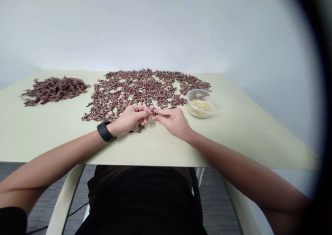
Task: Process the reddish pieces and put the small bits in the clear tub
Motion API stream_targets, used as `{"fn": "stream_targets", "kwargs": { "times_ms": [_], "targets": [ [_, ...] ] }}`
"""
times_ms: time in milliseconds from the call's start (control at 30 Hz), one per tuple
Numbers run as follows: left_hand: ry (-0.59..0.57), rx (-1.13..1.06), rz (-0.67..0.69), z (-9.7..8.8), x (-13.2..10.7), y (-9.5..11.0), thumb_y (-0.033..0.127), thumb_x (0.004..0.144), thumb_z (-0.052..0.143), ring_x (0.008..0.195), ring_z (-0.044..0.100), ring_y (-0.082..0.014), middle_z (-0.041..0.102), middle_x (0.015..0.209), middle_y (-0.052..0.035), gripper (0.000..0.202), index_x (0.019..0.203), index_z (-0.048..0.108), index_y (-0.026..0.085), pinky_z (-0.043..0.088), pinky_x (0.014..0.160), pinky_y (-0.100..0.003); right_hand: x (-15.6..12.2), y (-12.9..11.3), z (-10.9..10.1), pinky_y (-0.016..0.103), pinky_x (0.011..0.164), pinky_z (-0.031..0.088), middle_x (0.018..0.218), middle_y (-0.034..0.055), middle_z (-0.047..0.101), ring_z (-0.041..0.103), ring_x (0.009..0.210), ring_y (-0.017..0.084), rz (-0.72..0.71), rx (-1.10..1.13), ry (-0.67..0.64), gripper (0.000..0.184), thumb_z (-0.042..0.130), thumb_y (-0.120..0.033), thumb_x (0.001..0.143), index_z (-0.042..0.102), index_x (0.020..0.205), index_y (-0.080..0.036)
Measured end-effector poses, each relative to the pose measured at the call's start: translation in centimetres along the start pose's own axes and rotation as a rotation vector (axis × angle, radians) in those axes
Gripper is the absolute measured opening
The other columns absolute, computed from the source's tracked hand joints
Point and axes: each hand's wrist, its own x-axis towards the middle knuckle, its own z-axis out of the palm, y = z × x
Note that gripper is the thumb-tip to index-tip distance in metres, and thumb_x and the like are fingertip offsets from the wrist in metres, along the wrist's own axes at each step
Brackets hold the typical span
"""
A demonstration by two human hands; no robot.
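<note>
My left hand (132, 119) and my right hand (172, 121) meet at the fingertips over the near edge of a wide, single layer of small reddish-brown dried plant pieces (145, 90). Both hands pinch a small brown piece (153, 113), though the fingers hide most of it. A few loose pieces lie under my left hand. Beyond my right hand stands a clear plastic tub (201, 103) holding pale seeds (201, 106).
A heap of long, dark reddish plant pieces (54, 90) lies at the far left of the pale green table (166, 147). A black watch (104, 131) circles my left wrist. Chair arms (64, 200) flank my lap below the table edge.
</note>
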Motion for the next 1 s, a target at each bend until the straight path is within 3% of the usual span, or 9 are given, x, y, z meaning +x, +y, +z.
{"fn": "stream_targets", "kwargs": {
  "times_ms": [367, 533, 633, 767, 867, 1000],
  "targets": [
    [0.047, 0.226, 0.07, 0.3, -0.7, 0.7, 0.03, 0.088, 0.07, 0.053, 0.055, -0.0084, 0.063, 0.065, -0.0015, 0.018, 0.091, 0.067, 0.013, 0.046, 0.05, -0.019, -0.1, -0.4, 0.2, 0.047, 0.101, 0.057, 0.113, 0.0019, 0.077, 0.074, 0.108, 0.029, 0.019, 0.04, 0.007, 0.024, 0.08, -0.023, 0.082, 0.082, 0.106, -0.026],
    [0.058, 0.367, 0.152, 0.3, -0.8, 0.7, 0.031, 0.09, 0.067, 0.051, 0.056, -0.0091, 0.063, 0.064, -0.0007, 0.017, 0.09, 0.065, 0.014, 0.042, 0.047, -0.018, -0.1, -0.4, 0.4, 0.047, 0.099, 0.059, 0.113, 0.004, 0.077, 0.074, 0.107, 0.03, 0.103, 0.115, -0.014, 0.03, 0.083, -0.027, 0.079, 0.081, 0.108, -0.022],
    [0.089, 0.544, 0.284, 0.4, -0.9, 0.7, 0.03, 0.092, 0.063, 0.054, 0.057, -0.0087, 0.064, 0.068, -0.0011, 0.016, 0.089, 0.065, 0.014, 0.042, 0.051, -0.019, 0.0, -0.7, 0.6, 0.044, 0.09, 0.063, 0.111, 0.007, 0.078, 0.076, 0.094, 0.027, 0.208, 0.244, -0.051, 0.038, 0.086, -0.034, 0.075, 0.081, 0.109, -0.017],
    [0.151, 0.876, 0.586, 0.1, -1.0, 0.4, 0.022, 0.093, 0.062, 0.066, 0.058, -0.0089, 0.067, 0.075, -0.0009, 0.011, 0.087, 0.067, 0.015, 0.045, 0.063, -0.02, 0.1, -1.3, 0.4, 0.039, 0.083, 0.065, 0.104, 0.0098, 0.079, 0.077, 0.081, 0.023, 0.291, 0.337, -0.1, 0.043, 0.089, -0.039, 0.072, 0.081, 0.106, -0.013],
    [0.116, 1.104, 0.769, -0.6, -0.9, -0.2, 0.019, 0.095, 0.058, 0.072, 0.058, -0.0105, 0.067, 0.082, -0.0025, 0.01, 0.096, 0.067, 0.016, 0.046, 0.069, -0.022, 0.2, -1.5, 0.0, 0.036, 0.081, 0.066, 0.097, 0.0091, 0.08, 0.078, 0.08, 0.022, 0.352, 0.422, -0.152, 0.045, 0.091, -0.039, 0.069, 0.082, 0.104, -0.014],
    [0.07, 1.21, 0.843, -1.2, -0.6, -0.6, 0.023, 0.098, 0.055, 0.077, 0.06, -0.0131, 0.069, 0.089, -0.0065, 0.015, 0.102, 0.067, 0.016, 0.048, 0.072, -0.025, 0.4, -1.3, -0.2, 0.038, 0.081, 0.067, 0.094, 0.0093, 0.08, 0.078, 0.079, 0.024, 0.363, 0.438, -0.187, 0.045, 0.091, -0.039, 0.07, 0.081, 0.107, -0.015]
  ]
}}
